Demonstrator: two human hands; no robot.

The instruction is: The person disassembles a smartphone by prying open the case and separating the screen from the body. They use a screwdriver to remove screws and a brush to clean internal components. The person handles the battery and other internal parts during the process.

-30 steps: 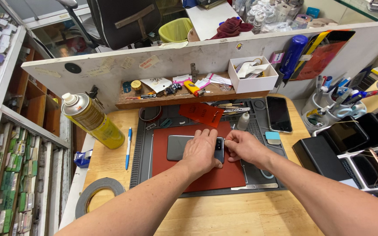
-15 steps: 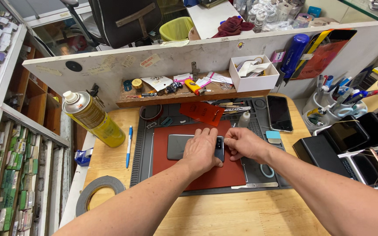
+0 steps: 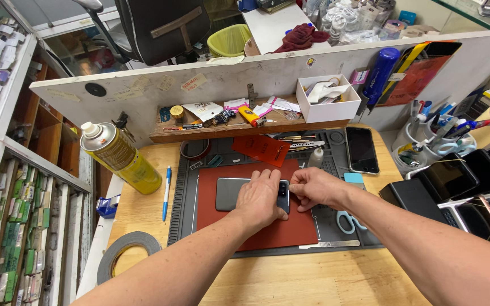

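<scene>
On the red mat [image 3: 267, 229] at the middle of the desk lies a grey phone [image 3: 231, 192], back up, its camera end pointing right. That mat sits on a larger dark grey work mat [image 3: 185, 198]. The left hand [image 3: 261, 198] lies flat on the phone, fingers loosely together, pressing it down near the camera corner. The right hand [image 3: 313, 188] meets it at that same corner, thumb and forefinger pinched together on something too small to make out. Beside the right wrist, scissors with pale blue handles [image 3: 347, 220] lie on the dark mat, and a thin metal tool [image 3: 330, 245] lies along its front edge. Further out, a white box [image 3: 329, 109] on the wooden shelf holds crumpled paper and small parts. A white cup [image 3: 421, 141] at the right holds pens and tools. A yellow spray can [image 3: 121, 158] stands at the left, with a blue pen [image 3: 166, 192] just beside it and a roll of dark tape [image 3: 127, 252] nearer the front.
</scene>
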